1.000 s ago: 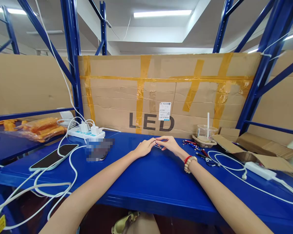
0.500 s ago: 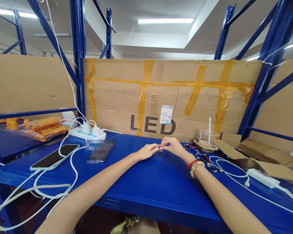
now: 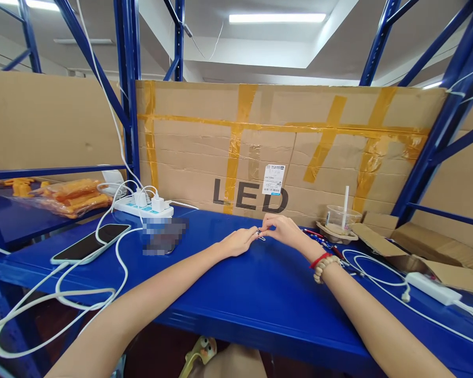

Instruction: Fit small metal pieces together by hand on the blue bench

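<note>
Over the middle of the blue table (image 3: 228,283), my left hand (image 3: 239,241) and my right hand (image 3: 280,230) meet at the fingertips. Between them is a small shiny metal piece (image 3: 259,232), dark and silvery, with a pale loop hanging just below; its kind is too small to make out. Both hands are closed in a pinch on it. A red string and a beaded bracelet (image 3: 325,266) circle my right wrist. Beyond that wrist lies a heap of small red, blue and black items (image 3: 319,237), partly hidden by my forearm.
At left are a phone (image 3: 90,243), a white power strip (image 3: 144,209) and looped white cables (image 3: 116,294). A plastic cup with a straw (image 3: 342,216), an open cardboard box (image 3: 425,252) and a white power strip (image 3: 433,289) sit at right. A taped cardboard sheet (image 3: 189,152) stands behind.
The view has tilted down slightly and shifted. My hands stay together around the small metal piece, with only slight movement of the fingers.
</note>
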Motion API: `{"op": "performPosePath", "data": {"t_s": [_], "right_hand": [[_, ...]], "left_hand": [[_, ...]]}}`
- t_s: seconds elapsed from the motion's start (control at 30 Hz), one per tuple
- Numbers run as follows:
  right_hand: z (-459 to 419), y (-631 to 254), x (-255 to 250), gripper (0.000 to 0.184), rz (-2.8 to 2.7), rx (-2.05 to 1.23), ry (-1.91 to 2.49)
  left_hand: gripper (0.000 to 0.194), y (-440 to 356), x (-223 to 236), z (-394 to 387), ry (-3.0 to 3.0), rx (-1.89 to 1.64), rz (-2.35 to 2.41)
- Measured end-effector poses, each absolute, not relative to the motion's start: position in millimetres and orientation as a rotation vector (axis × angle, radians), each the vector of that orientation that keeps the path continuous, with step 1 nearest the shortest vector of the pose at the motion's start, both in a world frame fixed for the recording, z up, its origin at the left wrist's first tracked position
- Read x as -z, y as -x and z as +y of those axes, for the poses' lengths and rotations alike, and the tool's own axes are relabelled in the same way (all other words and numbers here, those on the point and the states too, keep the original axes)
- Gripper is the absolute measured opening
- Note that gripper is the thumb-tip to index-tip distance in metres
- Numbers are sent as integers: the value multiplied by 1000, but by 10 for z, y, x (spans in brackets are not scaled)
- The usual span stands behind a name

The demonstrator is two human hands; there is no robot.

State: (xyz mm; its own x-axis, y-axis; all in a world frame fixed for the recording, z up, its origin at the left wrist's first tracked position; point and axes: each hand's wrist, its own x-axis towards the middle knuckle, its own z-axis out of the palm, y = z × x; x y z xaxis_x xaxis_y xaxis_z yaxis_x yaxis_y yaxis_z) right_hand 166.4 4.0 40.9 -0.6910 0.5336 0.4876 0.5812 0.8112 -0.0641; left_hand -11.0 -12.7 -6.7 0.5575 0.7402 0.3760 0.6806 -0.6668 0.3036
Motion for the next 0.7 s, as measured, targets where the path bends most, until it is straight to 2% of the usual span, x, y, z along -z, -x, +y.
{"op": "performPosePath", "data": {"t_s": [0.13,0.43,0.7], "right_hand": [[48,-1669,-427,18,-2553,156,863],[169,-1647,-318,26,-2460,-42,889],[222,-1650,-154,36,-2280,-624,1031]], "left_hand": [[28,100,53,-143,-2719,-692,1254],[26,82,29,-176,-2775,-716,1286],[26,79,7,-188,-2800,-709,1324]]}}
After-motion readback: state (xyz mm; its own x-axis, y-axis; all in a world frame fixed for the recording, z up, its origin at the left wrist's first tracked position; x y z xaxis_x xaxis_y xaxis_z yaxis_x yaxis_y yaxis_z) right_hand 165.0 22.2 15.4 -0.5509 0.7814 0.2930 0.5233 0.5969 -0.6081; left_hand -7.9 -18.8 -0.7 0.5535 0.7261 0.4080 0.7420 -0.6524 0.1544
